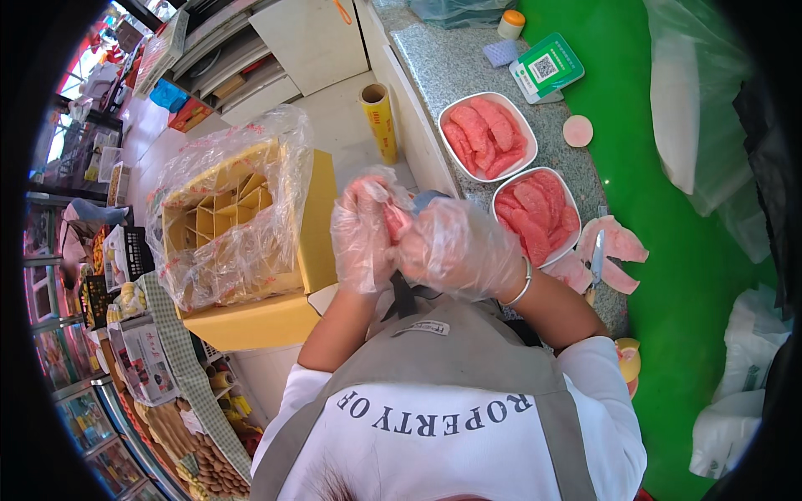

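Both of my hands wear clear plastic gloves and meet in front of my apron. My left hand (361,238) is closed around a pink piece of pomelo flesh (396,220) with whitish skin on it. My right hand (458,250) pinches at the same piece from the other side; its fingertips are partly hidden. On the counter to the right, peeled pomelo segments (484,134) fill a white tray (446,149). More pomelo segments (535,213) lie in a nearer white tray (561,254), beside my right hand. A knife (598,257) rests on pieces of pomelo peel (622,240).
At my left stands a yellow cardboard box (251,326) with dividers and a plastic liner. A yellow roll (381,125) stands upright behind it. The speckled counter (434,58) also carries a green code stand (549,67), an orange-lidded jar (511,23) and a pale round slice (577,131).
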A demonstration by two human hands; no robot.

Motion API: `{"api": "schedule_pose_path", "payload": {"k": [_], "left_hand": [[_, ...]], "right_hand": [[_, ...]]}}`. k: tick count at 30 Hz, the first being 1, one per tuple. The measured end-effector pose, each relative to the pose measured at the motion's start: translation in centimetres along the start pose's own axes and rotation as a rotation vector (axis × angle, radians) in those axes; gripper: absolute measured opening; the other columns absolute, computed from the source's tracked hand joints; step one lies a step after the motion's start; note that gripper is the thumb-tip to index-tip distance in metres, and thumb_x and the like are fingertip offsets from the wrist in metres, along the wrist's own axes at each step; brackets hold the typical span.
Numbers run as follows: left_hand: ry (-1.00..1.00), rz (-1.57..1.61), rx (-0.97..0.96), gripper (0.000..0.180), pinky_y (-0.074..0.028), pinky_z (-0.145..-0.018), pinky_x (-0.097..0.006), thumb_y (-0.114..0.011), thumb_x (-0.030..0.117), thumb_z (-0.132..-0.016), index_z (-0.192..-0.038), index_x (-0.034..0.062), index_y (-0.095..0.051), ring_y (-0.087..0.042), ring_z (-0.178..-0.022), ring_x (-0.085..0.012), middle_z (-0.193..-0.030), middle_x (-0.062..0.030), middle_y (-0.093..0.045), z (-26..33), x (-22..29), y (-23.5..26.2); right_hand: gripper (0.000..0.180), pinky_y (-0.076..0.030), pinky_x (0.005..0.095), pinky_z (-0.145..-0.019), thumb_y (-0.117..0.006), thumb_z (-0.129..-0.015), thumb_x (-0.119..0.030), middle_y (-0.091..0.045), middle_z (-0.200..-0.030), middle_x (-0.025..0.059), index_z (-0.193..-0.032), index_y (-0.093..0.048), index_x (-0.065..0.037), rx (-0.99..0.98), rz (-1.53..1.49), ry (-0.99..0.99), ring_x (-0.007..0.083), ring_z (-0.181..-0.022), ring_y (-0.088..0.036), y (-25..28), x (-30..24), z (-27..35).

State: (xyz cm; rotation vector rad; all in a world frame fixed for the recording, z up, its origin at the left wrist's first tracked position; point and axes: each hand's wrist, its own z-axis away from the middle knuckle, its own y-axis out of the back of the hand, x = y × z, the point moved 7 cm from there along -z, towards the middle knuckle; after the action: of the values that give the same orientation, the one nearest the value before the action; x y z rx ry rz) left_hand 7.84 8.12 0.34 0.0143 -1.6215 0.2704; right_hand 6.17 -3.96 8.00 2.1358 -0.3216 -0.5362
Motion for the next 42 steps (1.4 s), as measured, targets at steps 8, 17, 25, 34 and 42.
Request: {"api": "schedule_pose_path", "payload": {"k": [8,17,25,34,42], "left_hand": [[0.070,0.342,0.076,0.041,-0.050,-0.071,-0.027,-0.060,0.049,-0.098,-0.111,0.0105,-0.056,-0.056,-0.079,-0.0132,-0.094,-0.0014,-0.053,-2.1,-0.3,2.0],[0.134,0.300,-0.030,0.037,-0.050,-0.063,-0.026,-0.058,0.042,-0.100,-0.113,0.0075,-0.057,-0.062,-0.070,-0.0136,-0.090,-0.0031,-0.057,-1.7,0.4,0.8],[0.115,0.066,-0.133,0.017,-0.047,-0.064,-0.022,-0.056,0.018,-0.103,-0.116,0.0072,-0.059,-0.054,-0.071,-0.0056,-0.094,0.0004,-0.062,-0.9,-0.1,0.2],[0.290,0.178,-0.145,0.018,-0.047,-0.057,-0.021,-0.063,0.014,-0.098,-0.114,0.0050,-0.059,-0.055,-0.068,-0.0056,-0.088,0.0003,-0.062,-1.0,-1.1,-0.5],[0.308,0.317,0.021,0.017,-0.051,-0.056,-0.028,-0.057,0.021,-0.102,-0.109,0.0065,-0.058,-0.059,-0.064,-0.0113,-0.084,-0.0040,-0.062,-2.2,-1.3,1.2]], "right_hand": [[0.023,-0.046,0.0419,-0.055,-0.072,-0.081,-0.020,-0.057,-0.068,0.0108,-0.074,-0.054,-0.009,0.090,-0.253,-0.172,0.0314,-0.058,-0.057,-0.3,1.3,0.9],[0.034,-0.050,0.0424,-0.062,-0.076,-0.084,-0.033,-0.065,-0.083,0.0188,-0.098,-0.067,-0.003,0.073,-0.281,-0.389,0.0374,-0.068,-0.062,0.3,1.9,-0.9],[0.027,-0.051,0.0426,-0.063,-0.063,-0.093,-0.030,-0.064,-0.075,0.0133,-0.099,-0.066,-0.004,-0.286,-0.225,-0.505,0.0295,-0.071,-0.065,-1.4,3.8,0.0],[0.019,-0.042,0.0253,-0.051,-0.058,-0.095,-0.017,-0.053,-0.059,-0.0009,-0.085,-0.065,-0.003,-0.269,-1.134,-0.937,0.0044,-0.055,-0.051,-2.9,4.3,1.1],[0.020,-0.046,0.0285,-0.053,-0.057,-0.098,-0.015,-0.062,-0.068,0.0026,-0.088,-0.067,-0.001,-0.230,-0.840,-0.392,0.0097,-0.054,-0.055,0.5,2.3,-0.7]]}}
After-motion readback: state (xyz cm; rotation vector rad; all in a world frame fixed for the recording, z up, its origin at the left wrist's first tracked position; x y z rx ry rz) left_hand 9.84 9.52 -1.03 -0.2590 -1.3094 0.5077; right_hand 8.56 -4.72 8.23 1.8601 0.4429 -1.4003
